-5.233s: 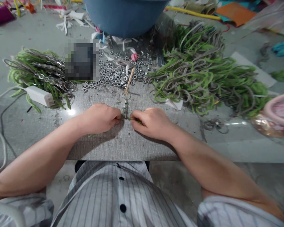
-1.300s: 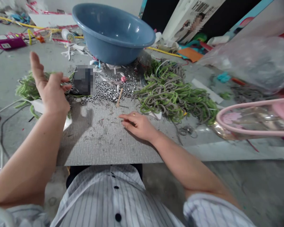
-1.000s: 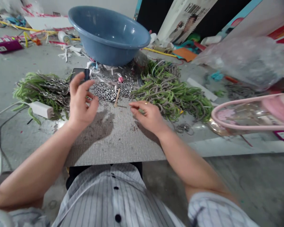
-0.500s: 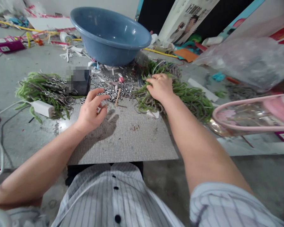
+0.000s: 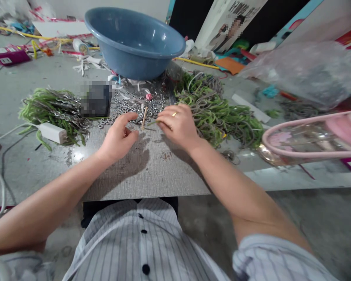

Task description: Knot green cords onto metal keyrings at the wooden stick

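Observation:
My right hand pinches what looks like a thin green cord, its end pointing left past the fingertips. Across from it, my left hand hovers over the board with thumb and fingers apart, nothing visible between them. A short wooden stick stands up, slightly tilted, between the two hands. Behind them many small metal rings lie scattered. To the right spreads a heap of green and grey cords, just beyond my right hand.
A large blue basin stands at the back. On the left lie a dark, partly blurred device, finished-looking green cords with metal chains and a white charger. A pink-handled clear container and a plastic bag are at right.
My right hand has come from the cord heap leftward and nearer to me, bringing a green cord. My left hand has moved slightly right, its thumb and fingers pointing toward the right hand.

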Demonstrator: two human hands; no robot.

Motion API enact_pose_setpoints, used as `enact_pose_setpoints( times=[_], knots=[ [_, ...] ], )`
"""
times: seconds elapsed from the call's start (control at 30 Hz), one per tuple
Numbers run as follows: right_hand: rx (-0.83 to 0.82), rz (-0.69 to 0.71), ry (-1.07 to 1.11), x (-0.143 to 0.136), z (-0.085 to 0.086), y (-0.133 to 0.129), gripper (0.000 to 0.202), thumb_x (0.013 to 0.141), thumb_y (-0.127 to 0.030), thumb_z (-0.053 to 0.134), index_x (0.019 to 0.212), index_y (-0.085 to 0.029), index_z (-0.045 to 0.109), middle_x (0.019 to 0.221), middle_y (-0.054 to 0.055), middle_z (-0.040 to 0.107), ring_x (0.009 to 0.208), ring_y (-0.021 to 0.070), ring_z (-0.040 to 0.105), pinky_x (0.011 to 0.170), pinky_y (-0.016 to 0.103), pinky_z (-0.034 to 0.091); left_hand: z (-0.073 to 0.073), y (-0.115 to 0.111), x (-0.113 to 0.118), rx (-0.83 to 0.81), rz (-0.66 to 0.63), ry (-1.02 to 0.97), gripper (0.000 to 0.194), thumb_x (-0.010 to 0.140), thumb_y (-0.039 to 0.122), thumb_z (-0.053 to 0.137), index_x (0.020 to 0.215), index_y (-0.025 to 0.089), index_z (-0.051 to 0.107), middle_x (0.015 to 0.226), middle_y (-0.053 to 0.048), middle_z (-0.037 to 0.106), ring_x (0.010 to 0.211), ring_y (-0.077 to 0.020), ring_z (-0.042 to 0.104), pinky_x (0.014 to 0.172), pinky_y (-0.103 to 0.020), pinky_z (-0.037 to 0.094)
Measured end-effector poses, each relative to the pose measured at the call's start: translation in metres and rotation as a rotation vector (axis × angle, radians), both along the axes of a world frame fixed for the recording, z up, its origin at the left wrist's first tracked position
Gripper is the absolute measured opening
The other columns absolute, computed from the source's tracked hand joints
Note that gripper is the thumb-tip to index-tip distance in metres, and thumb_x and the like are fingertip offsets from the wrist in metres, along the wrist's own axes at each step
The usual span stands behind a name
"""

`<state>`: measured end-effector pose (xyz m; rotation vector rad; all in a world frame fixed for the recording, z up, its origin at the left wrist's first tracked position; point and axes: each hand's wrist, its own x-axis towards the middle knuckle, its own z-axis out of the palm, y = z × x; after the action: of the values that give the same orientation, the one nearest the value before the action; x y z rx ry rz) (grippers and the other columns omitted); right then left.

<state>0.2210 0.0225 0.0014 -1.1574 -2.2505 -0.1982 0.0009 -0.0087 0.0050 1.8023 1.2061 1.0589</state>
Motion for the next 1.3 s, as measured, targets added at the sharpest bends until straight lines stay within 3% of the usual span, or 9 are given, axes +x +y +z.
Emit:
enact_pose_setpoints(
  times=[0.2,0.37,0.5,0.6,0.7,0.87,1.0,1.13,1.3],
  knots=[
    [-0.103,0.161,-0.132,-0.036,-0.005,-0.031,0.033,0.098,-0.028,0.038,0.091,-0.019,0.069,0.082,0.008,0.070,0.083,0.0222,0.060,0.079,0.038,0.041,-0.002,-0.004,0.008,-0.308,-0.162,-0.154,0.053,0.076,0.017,0.057,0.128,0.018,0.047,0.101,-0.006,0.065,0.058,-0.0080,0.059,0.055,-0.022,0.049],
    [-0.140,0.154,-0.051,-0.036,-0.017,-0.032,0.032,0.099,-0.032,0.037,0.097,-0.019,0.067,0.087,0.008,0.071,0.085,0.0213,0.063,0.077,0.034,0.043,-0.009,0.005,-0.002,-0.094,-0.165,0.138,0.045,0.080,0.031,0.061,0.122,0.015,0.057,0.063,0.002,0.060,0.060,-0.0132,0.057,0.057,-0.023,0.042],
    [-0.154,0.160,0.004,-0.033,-0.022,-0.033,0.032,0.099,-0.034,0.040,0.097,-0.018,0.067,0.086,0.008,0.072,0.082,0.0199,0.064,0.075,0.032,0.043,-0.010,0.008,-0.008,0.010,-0.171,0.212,0.041,0.088,0.037,0.051,0.123,0.016,0.057,0.061,0.001,0.062,0.058,-0.0141,0.057,0.058,-0.023,0.039],
    [-0.130,0.157,0.009,-0.032,-0.022,-0.034,0.035,0.099,-0.034,0.039,0.094,-0.017,0.069,0.083,0.007,0.072,0.080,0.0198,0.065,0.073,0.032,0.042,-0.010,0.009,-0.009,0.166,-0.123,0.372,0.026,0.085,0.041,0.056,0.096,0.019,0.066,0.063,-0.001,0.060,0.063,-0.0157,0.055,0.059,-0.025,0.038],
    [-0.117,0.168,0.033,-0.033,-0.022,-0.035,0.037,0.100,-0.036,0.038,0.091,-0.018,0.069,0.082,0.007,0.072,0.080,0.0199,0.065,0.073,0.032,0.042,-0.010,0.009,-0.008,0.255,-0.163,0.447,0.032,0.087,0.041,0.053,0.064,0.019,0.057,0.061,-0.003,0.056,0.067,-0.0172,0.055,0.063,-0.027,0.040],
    [-0.114,0.244,0.139,-0.033,-0.027,-0.030,0.034,0.099,-0.036,0.039,0.093,-0.019,0.068,0.080,0.005,0.072,0.079,0.0189,0.064,0.075,0.032,0.042,0.001,0.010,-0.010,0.170,-0.193,0.061,0.037,0.089,0.045,0.051,0.062,0.018,0.051,0.103,-0.009,0.066,0.096,-0.0206,0.060,0.083,-0.035,0.046],
    [-0.221,0.155,0.111,-0.022,-0.032,-0.016,0.035,0.099,-0.037,0.038,0.095,-0.020,0.067,0.080,0.006,0.071,0.081,0.0214,0.064,0.076,0.034,0.041,0.012,0.018,-0.018,-0.135,-0.108,-0.474,0.043,0.084,0.052,0.057,0.059,0.020,0.044,0.094,-0.004,0.069,0.105,-0.0210,0.059,0.091,-0.037,0.047],
    [-0.340,0.040,0.078,-0.004,-0.037,0.002,0.029,0.097,-0.034,0.042,0.092,-0.020,0.067,0.081,0.007,0.071,0.084,0.0234,0.063,0.076,0.035,0.040,0.015,0.033,-0.030,-0.327,-0.090,-0.778,0.044,0.084,0.049,0.058,0.057,0.022,0.037,0.057,0.002,0.049,0.074,-0.0154,0.058,0.079,-0.035,0.049],
    [-0.328,-0.104,0.141,0.018,-0.041,0.016,0.020,0.088,-0.023,0.049,0.090,-0.019,0.068,0.093,0.008,0.073,0.089,0.0245,0.065,0.082,0.038,0.045,0.014,0.043,-0.043,-0.406,0.026,-0.749,0.046,0.084,0.050,0.058,0.060,0.022,0.030,0.052,0.005,0.024,0.049,-0.0105,0.024,0.051,-0.028,0.028]
  ],
)
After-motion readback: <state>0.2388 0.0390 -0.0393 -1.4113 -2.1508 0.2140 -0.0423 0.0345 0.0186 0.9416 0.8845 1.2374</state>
